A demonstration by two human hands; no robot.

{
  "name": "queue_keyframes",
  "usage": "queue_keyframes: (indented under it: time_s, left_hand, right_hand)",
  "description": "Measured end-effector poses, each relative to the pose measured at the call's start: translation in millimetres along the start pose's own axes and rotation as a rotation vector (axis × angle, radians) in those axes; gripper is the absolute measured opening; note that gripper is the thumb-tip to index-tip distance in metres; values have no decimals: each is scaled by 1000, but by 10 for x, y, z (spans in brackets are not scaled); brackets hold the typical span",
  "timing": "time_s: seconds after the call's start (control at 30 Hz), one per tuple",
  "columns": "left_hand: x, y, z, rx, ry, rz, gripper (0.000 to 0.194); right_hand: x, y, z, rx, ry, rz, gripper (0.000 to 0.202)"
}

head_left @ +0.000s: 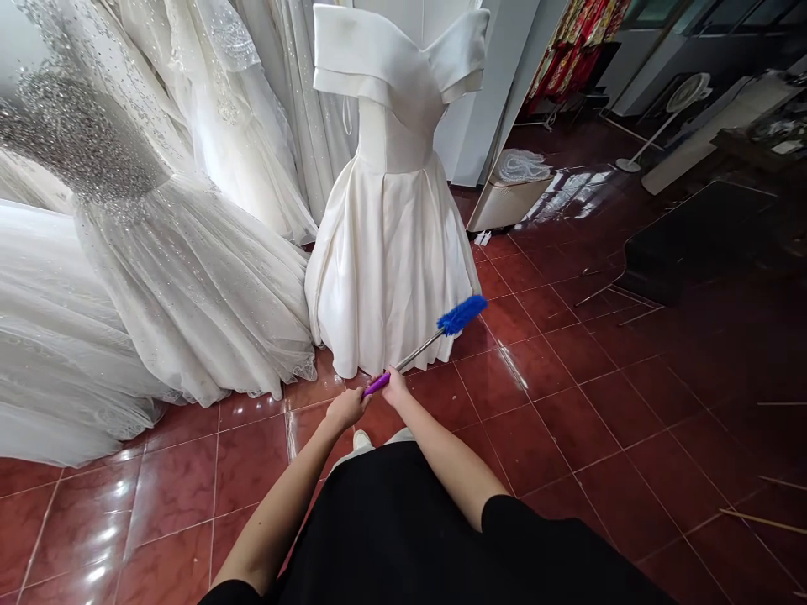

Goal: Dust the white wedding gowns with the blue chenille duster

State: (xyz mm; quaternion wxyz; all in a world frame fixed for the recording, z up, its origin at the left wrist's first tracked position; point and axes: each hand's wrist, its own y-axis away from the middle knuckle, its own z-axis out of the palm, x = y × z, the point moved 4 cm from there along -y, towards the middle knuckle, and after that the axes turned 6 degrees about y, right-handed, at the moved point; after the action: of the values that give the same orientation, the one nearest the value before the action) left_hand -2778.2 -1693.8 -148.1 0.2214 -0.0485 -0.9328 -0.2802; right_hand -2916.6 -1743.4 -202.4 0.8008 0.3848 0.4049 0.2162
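Note:
Both my hands grip a duster with a fluffy blue head (463, 315), a metal rod and a purple handle (377, 384). My left hand (348, 407) is closed around the lower end of the handle. Farther up, my right hand (394, 387) is closed where the handle meets the rod. The blue head points up and to the right, at the lower right of the skirt of a white off-shoulder dress (397, 244); whether it touches the fabric I cannot tell. The dress stands upright in front of me.
Sparkly white gowns (189, 277) crowd the left side, their hems on the red tiled floor (517, 437). Behind the dress to the right leans a large mirror (504, 126). A black bench (687, 244) and a white fan (687, 92) stand at the right.

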Motion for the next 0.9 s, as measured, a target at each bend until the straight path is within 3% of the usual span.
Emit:
queue_keyframes:
  time_s: [0.07, 0.23, 0.33, 0.43, 0.6, 0.77, 0.9]
  left_hand:
    - [-37, 51, -222, 85, 30, 23, 41]
    - [-133, 44, -785, 326, 150, 62, 34]
    - [-260, 35, -1009, 449, 193, 73, 33]
    - [-468, 66, -1081, 489, 192, 39, 31]
    - [-839, 162, -928, 390, 135, -61, 30]
    - [-1156, 254, -648, 244, 119, -128, 32]
    - [-1315, 317, -423, 109, 84, -131, 36]
  right_hand:
    - [-168, 82, 231, -32, -11, -115, 12]
    - [-688, 340, 1037, -267, 127, -393, 13]
    - [-802, 372, 1443, -328, 214, -404, 11]
    - [-686, 278, 1653, -327, 238, -310, 9]
    - [-225, 47, 1579, -280, 231, -117, 6]
    - [298, -107, 1263, -180, 172, 215, 9]
    - [612, -154, 1001, -151, 155, 367, 15]
